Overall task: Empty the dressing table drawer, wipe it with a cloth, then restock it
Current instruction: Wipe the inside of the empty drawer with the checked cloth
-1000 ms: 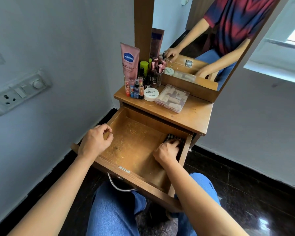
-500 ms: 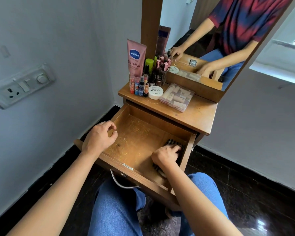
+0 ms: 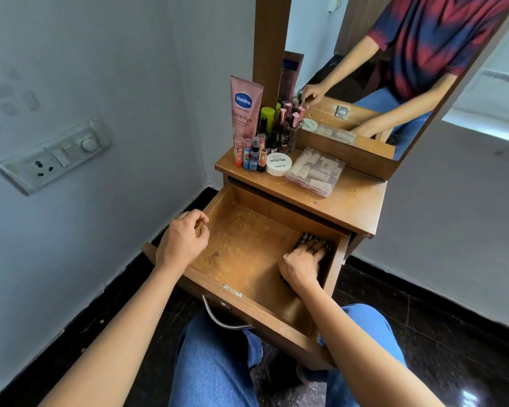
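In the brown wooden drawer's (image 3: pixel 256 259) far right corner, the right hand (image 3: pixel 301 261), pressing a dark checked cloth (image 3: pixel 306 239), may trap grit (image 3: pixel 244 221).

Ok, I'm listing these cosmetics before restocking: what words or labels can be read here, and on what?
"Vaseline": on the tall pink tube.
"Gluta-Hya": on the same tube, lower down.
"NAIL POLISH": on the round white tin, upside down to the camera.
Labels on the small bottles and inside the clear plastic box: too small to read.

Your right hand (image 3: pixel 301 264) is pressing a checked cloth (image 3: pixel 309 240) into the drawer's (image 3: pixel 247 259) far corner; your left hand (image 3: pixel 182 243) is gripping its side.
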A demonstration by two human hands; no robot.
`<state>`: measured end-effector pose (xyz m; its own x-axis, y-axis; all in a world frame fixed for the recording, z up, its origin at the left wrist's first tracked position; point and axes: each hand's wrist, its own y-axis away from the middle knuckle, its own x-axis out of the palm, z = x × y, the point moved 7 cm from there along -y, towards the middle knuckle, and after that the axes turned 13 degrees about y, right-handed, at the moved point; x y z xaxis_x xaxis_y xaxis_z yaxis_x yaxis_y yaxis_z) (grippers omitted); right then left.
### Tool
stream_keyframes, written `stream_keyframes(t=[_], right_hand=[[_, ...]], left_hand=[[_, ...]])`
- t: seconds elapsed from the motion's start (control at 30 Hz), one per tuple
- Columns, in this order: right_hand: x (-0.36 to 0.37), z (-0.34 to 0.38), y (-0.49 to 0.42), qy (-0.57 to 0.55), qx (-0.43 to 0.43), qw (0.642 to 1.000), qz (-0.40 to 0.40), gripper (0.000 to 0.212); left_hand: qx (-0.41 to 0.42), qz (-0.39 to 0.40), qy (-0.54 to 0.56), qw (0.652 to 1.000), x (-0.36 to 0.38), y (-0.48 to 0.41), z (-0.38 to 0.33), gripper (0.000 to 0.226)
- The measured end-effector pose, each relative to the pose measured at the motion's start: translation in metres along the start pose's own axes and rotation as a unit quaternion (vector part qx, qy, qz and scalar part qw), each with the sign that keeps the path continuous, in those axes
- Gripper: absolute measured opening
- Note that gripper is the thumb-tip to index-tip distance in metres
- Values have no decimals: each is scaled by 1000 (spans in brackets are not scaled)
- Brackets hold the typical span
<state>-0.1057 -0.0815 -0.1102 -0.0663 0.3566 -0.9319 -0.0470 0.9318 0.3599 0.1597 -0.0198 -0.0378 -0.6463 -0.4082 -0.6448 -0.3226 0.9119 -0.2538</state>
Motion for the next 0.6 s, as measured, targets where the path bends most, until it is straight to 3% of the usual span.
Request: stream_keyframes(t=[0.2, 0.4, 0.6], right_hand=[[-3, 22, -1, -80, 6, 997, 9, 70], [-21, 67, 6, -108, -100, 989, 6, 69], [-4, 19, -3, 11, -147, 989, 18, 71]], left_hand=[[-19, 12, -12, 1000, 2, 0, -2, 12], [-35, 19, -21, 999, 1, 1, -3, 13], [-21, 13, -9, 1000, -1, 2, -5, 13]])
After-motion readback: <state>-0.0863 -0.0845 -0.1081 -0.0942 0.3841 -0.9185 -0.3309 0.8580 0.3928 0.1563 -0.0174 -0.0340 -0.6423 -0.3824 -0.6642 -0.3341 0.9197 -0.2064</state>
